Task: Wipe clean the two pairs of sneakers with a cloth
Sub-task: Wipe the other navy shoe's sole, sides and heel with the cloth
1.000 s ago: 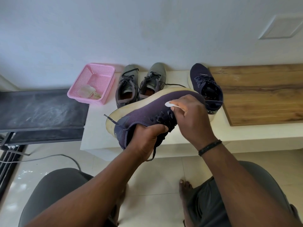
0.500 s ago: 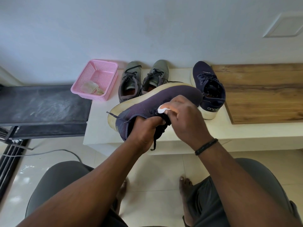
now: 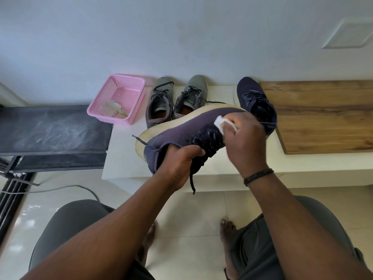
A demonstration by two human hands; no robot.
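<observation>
A seated person wipes a navy sneaker point(image 3: 181, 132) held over the edge of a white tabletop point(image 3: 125, 150), the shoe turned on its side so that its knit upper faces the camera and its pale sole point(image 3: 173, 123) points toward the wall. The left hand point(image 3: 179, 164) grips the shoe at the collar, fingers curled over the rim by the heel, which appears to steady it against the rubbing. The right hand point(image 3: 245, 138) pinches a small white cloth point(image 3: 220, 124) against the upper just beyond the laces, near the toe, leaving most of the shoe's side open to the wipe. A loose lace point(image 3: 192, 182) hangs below the left hand. The sneaker's mate point(image 3: 256, 100) stands upright on the tabletop behind the right hand, beside a wooden board point(image 3: 323, 116). A grey pair point(image 3: 177, 100) sits side by side against the wall, toes to the wall, seemingly lined up to wait its turn. To the left, a pink basket point(image 3: 119, 98) holds a crumpled pale rag, within reach of the work. Whether the other three shoes have been cleaned cannot be told.
</observation>
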